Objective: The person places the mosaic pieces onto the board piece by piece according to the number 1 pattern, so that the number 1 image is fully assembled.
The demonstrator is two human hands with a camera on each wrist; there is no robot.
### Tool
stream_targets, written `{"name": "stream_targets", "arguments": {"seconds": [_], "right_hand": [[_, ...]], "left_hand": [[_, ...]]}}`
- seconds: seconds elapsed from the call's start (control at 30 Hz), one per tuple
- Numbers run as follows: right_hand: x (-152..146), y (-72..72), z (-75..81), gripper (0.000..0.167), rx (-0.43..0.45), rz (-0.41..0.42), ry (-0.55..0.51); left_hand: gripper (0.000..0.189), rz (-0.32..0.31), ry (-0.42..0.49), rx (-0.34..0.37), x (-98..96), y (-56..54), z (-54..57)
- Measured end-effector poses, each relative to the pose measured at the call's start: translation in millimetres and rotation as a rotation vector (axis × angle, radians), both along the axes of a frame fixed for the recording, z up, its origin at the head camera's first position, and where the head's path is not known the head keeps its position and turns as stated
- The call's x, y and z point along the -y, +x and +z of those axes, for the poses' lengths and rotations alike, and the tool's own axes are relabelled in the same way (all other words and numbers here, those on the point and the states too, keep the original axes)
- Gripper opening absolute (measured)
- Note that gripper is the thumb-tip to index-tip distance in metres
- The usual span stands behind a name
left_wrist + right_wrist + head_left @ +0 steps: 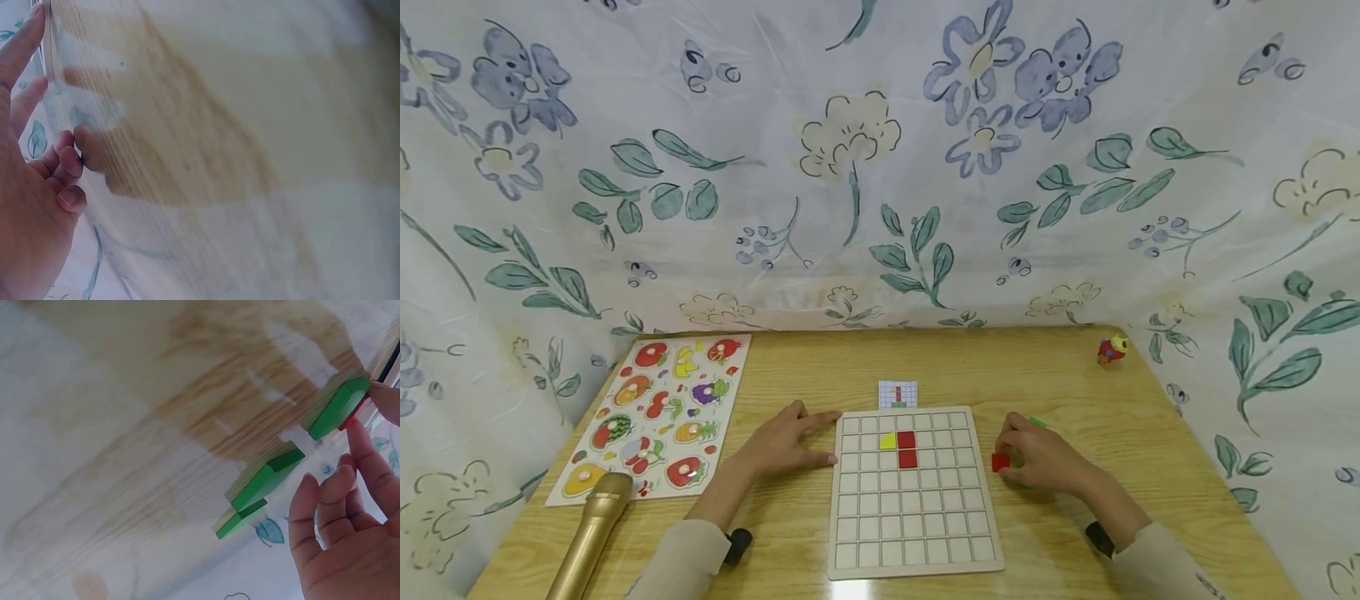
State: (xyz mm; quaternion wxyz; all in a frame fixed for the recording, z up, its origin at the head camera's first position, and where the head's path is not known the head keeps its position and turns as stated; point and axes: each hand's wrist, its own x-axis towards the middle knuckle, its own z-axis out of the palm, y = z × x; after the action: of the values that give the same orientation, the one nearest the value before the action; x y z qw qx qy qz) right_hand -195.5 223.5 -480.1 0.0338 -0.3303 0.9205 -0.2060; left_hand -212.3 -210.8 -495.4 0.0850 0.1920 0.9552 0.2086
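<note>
A wooden grid board (880,529) lies in front of me, with a yellow piece (888,441) and two red squares (907,458) set in its upper cells. Thumb and forefinger of my left hand (782,446) touch the board's left edge, both stretched out. To the right of the board, my right hand (1041,458) pinches a red square piece (1000,462) between thumb and forefinger, low over the table. In the right wrist view several green pieces (269,481) lie by that hand, one right beside the red piece. The hand mostly covers them in the head view.
Behind the board is a small pattern card (898,393). A fruit puzzle board (651,417) and a gold microphone (591,529) occupy the left side. One small colourful toy figure (1112,350) stands at the far right corner. Floral cloth (850,250) hangs behind the table.
</note>
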Motion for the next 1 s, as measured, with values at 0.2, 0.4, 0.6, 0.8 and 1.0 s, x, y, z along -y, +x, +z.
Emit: {"name": "stream_targets", "arguments": {"seconds": [0.2,0.4,0.6,0.8,1.0], "right_hand": [[3,-1.5,2.2,0.018,-0.045,-0.018,0.009],[10,-4.8,5.6,0.017,-0.077,0.022,-0.005],[22,-6.8,8.9,0.018,-0.100,0.050,-0.019],[36,-7.8,9.1,0.020,-0.048,0.043,-0.009],[50,-7.8,8.1,0.019,-0.006,0.058,0.019]], "left_hand": [[0.075,0.005,-0.012,-0.001,0.4,-1.7,-1.0],[0.075,0.011,-0.005,0.001,1.3,-0.7,-1.8],[0.075,0.014,-0.003,0.006,0.7,0.1,-1.3],[0.075,0.006,-0.004,0.003,-0.4,0.2,0.2],[0.075,0.000,0.003,-0.004,-0.4,0.5,-0.3]]}}
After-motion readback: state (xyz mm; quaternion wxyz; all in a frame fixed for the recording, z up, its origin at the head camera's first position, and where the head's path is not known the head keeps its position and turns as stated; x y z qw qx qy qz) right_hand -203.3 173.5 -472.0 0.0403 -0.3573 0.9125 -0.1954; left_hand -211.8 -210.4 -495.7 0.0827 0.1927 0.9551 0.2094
